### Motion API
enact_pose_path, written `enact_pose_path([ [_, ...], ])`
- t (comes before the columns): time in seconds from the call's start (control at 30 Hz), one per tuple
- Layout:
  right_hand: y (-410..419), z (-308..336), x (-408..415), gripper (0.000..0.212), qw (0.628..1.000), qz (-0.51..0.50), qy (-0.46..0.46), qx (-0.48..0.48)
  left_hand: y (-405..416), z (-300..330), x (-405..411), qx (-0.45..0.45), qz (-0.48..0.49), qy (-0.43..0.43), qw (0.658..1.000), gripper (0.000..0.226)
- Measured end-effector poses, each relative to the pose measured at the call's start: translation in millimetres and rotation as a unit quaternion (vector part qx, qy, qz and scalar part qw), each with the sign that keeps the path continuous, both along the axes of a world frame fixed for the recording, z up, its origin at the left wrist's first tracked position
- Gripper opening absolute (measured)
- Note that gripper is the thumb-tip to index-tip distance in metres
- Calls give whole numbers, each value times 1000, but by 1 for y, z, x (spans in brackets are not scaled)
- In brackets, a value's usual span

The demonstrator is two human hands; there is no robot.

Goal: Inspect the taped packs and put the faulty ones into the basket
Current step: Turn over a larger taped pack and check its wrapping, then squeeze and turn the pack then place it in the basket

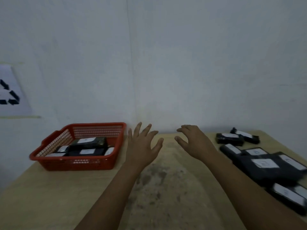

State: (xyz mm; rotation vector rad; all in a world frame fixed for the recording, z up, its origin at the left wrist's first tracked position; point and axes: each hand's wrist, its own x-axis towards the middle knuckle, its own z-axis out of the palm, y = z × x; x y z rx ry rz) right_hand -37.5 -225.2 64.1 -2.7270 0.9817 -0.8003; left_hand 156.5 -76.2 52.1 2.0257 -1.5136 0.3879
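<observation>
Both hands hover above the table [49,196] holding nothing: the left hand [142,145], just right of the basket [78,163], has its fingers spread, and the right hand [196,141], further right, hangs loosely curled. The uninspected packs [265,165] lie in an overlapping heap well right of the basket, and a few packs already sit inside it. They look like flat, fairly stiff, light slabs in glossy black wrap, probably slippery, so a pinch across the long edges, clear of the white labels, seems safest.
</observation>
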Motion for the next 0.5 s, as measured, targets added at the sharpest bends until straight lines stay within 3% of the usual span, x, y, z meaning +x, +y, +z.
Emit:
enact_pose_path([
  [0.07, -9, -6, -36, 43, 1000, -24, 18, 5, -16, -6, -31, 21, -23, 6, 999, 70],
  [0.23, -23, -16, -117, 37, 995, -92, 9, 45, -57, -25, -105, 71, -64, 12, 995, 49],
  [0.5, -40, -14, -205, 25, 981, -146, -85, 94, -102, -45, -197, 132, -129, 29, 982, 63],
])
